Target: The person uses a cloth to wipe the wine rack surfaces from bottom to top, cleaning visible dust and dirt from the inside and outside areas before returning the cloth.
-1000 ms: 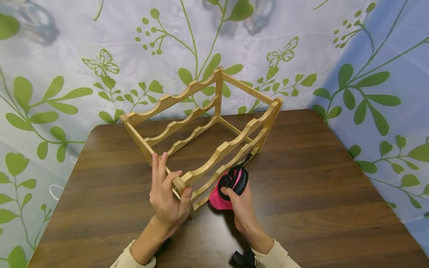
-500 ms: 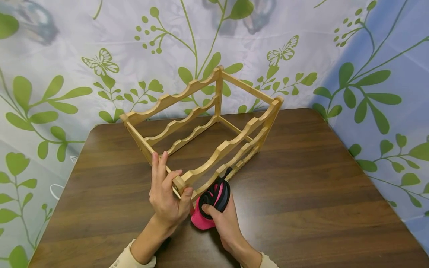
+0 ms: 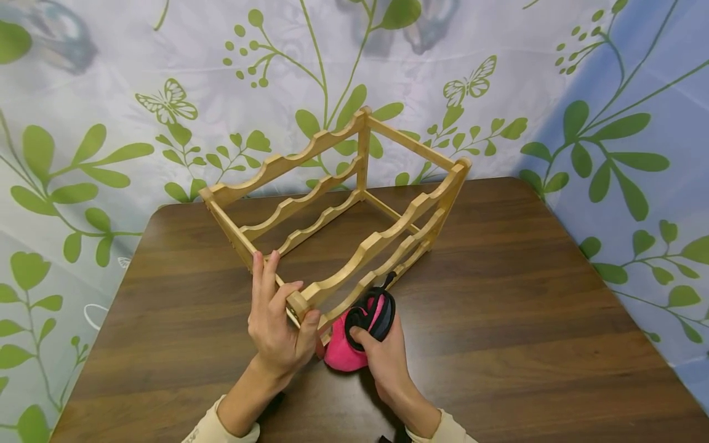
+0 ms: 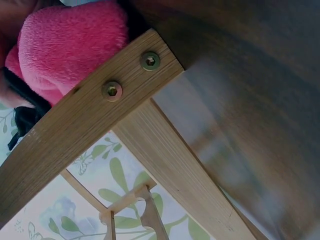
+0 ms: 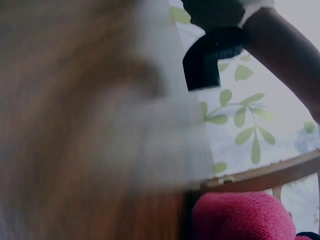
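The right grip [image 3: 386, 358], fingers mostly hidden, clasps a pink fuzzy cloth [image 3: 343, 352]; the left grip [image 3: 280, 332] holds a wooden rack [image 3: 373, 245].

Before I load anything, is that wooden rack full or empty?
The wooden rack is empty: the head view shows nothing resting on its scalloped rails.

One wooden rack [image 3: 363, 151], three wavy far rails [image 3: 318, 145], three wavy near rails [image 3: 370, 248], two bolts [image 4: 112, 91] showing at one corner, one pink-and-black cloth bundle [image 3: 344, 355], two hands, one left hand [image 3: 279, 335], one right hand [image 3: 384, 357], two sleeves [image 3: 221, 424], one worktop [image 3: 526, 307].
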Demonstrator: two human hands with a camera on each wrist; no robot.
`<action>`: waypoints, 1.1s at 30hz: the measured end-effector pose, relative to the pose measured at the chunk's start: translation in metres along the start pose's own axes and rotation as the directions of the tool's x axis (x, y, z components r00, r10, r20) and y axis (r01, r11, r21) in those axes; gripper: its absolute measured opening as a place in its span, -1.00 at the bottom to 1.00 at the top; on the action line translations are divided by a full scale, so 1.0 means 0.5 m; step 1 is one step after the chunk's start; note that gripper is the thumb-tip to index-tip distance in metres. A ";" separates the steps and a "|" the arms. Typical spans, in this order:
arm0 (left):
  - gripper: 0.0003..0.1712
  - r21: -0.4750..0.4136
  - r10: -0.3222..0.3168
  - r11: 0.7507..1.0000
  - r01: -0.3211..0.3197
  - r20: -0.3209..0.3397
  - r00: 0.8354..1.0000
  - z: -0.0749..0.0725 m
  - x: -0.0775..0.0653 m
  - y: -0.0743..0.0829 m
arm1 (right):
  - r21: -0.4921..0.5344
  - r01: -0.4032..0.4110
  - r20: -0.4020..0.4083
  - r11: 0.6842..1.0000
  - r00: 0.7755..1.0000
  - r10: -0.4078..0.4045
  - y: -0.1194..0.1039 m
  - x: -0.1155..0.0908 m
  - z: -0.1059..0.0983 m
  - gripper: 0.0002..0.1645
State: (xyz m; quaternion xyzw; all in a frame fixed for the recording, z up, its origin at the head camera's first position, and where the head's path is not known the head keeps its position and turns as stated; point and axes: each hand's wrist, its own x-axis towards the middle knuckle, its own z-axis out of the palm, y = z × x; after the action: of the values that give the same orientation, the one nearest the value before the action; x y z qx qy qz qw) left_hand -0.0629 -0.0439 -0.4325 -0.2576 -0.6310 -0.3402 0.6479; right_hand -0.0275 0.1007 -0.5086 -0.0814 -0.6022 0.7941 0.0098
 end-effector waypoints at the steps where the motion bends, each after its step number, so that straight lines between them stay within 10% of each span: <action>1: -0.47 0.001 0.003 1.000 -0.003 0.001 1.000 0.001 0.000 0.000 | 0.001 0.003 -0.010 1.000 1.000 -0.003 -0.001 0.004 -0.004 -0.18; 33: -0.45 -0.047 0.015 0.999 -0.015 0.013 1.000 -0.010 0.008 -0.010 | -0.033 0.128 -0.287 0.991 0.949 -0.132 -0.054 0.124 -0.116 -0.35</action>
State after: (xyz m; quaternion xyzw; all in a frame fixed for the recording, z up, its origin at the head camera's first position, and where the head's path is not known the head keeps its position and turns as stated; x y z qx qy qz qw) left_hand -0.0635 -0.0515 -0.4295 -0.2796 -0.6251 -0.3483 0.6401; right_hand -0.0828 0.1707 -0.5051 -0.1565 -0.6039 0.7672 0.1493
